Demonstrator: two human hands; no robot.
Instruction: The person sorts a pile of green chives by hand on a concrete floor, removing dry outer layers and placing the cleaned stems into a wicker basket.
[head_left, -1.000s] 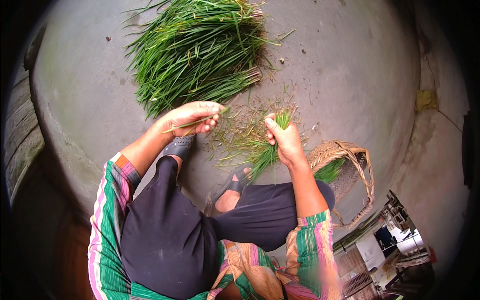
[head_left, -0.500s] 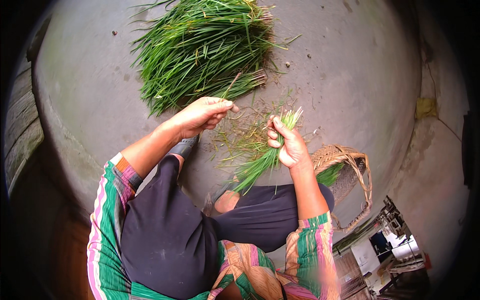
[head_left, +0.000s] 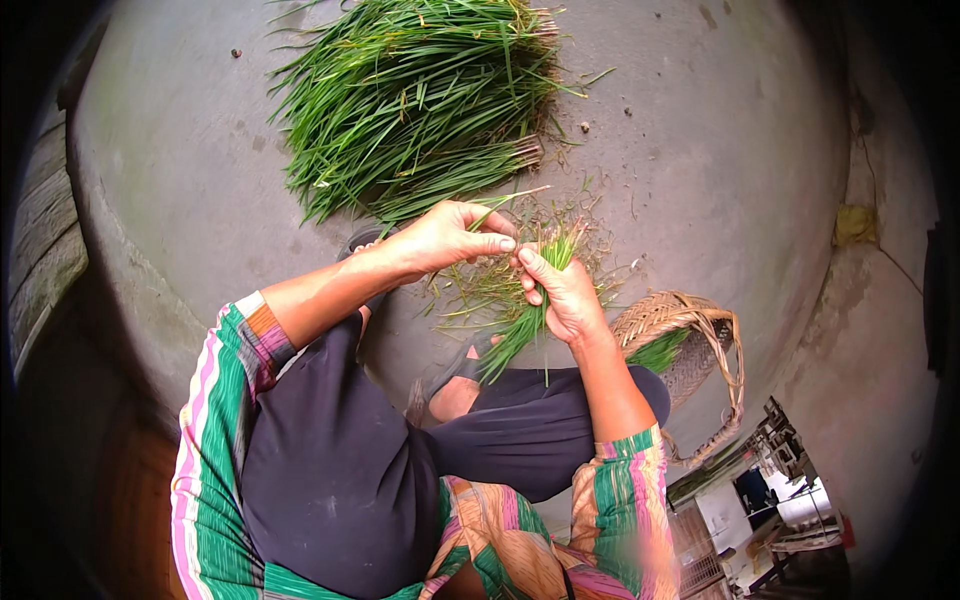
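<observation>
My right hand (head_left: 565, 300) is closed round a small bunch of green chives (head_left: 520, 340), pale stem ends upward and leaves hanging down to the left. Close beside it, my left hand (head_left: 455, 240) has its thumb and fingertips pinched together, almost touching my right thumb. A single chive stalk (head_left: 522, 194) sticks out from between the left fingers, pointing right. What exactly lies at the left fingertips is too small to make out. Beyond both hands, a large heap of chives (head_left: 420, 100) lies on the floor, its pale stem ends to the right.
Yellowed leaf trimmings (head_left: 465, 300) are scattered on the grey concrete floor (head_left: 720, 190) beneath my hands. To the right of my knee, a woven basket (head_left: 655, 312) with a handle lies tilted, with green chives (head_left: 660, 352) inside. My sandalled foot (head_left: 455, 395) is below the trimmings.
My left hand has come rightward and slightly down to meet the bunch. My right hand has shifted a little left, still gripping the chives. The stalk in my left hand now points right.
</observation>
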